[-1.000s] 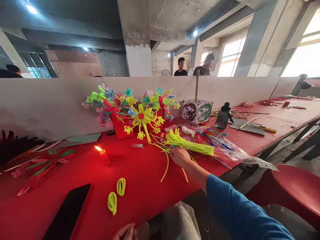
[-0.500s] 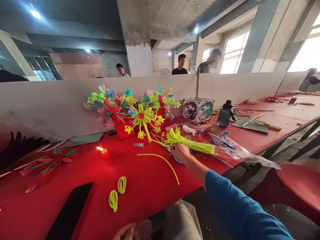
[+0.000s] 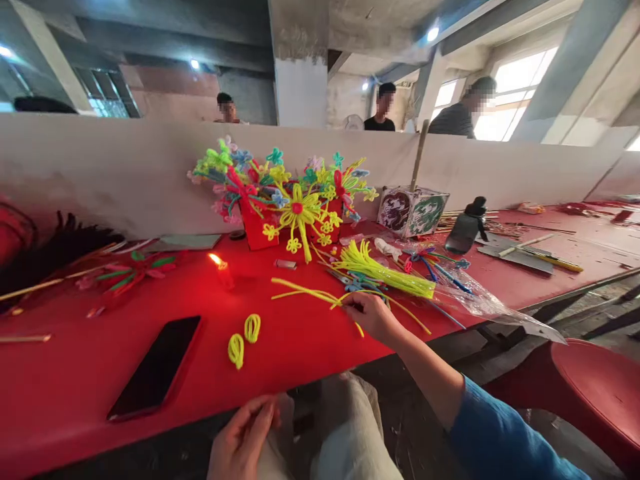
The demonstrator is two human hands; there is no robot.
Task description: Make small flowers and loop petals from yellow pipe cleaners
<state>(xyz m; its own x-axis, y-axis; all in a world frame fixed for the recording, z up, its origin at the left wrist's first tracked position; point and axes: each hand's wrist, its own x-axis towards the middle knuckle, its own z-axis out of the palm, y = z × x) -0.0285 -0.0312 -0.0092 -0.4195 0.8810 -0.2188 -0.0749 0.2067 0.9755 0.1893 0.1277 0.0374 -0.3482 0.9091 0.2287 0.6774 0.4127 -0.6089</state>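
My right grip [image 3: 373, 318] pinches yellow stems [image 3: 305, 288] over the desk [image 3: 295, 347]. My left grip [image 3: 243, 437] is curled closed.

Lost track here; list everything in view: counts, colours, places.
table: 1, red, centre
phone: 1, black, left front
loops: 2, lime, right of phone
candle: 1, red, behind loops
stems: several, yellow, right of loops
bundle: 1, lime, beyond stems
tool: at least 1, teal, beside bundle
wrap: 1, clear, right
flowers: many, mixed, centre back and left
boxes: 2, red, under flowers
cube: 1, white, right of boxes
bottle: 1, grey, right of cube
stool: 1, red, lower right
people: at least 3, two dark-topped, behind partition
right hand: 1, bare, pinching stems
left hand: 1, bare, lower centre
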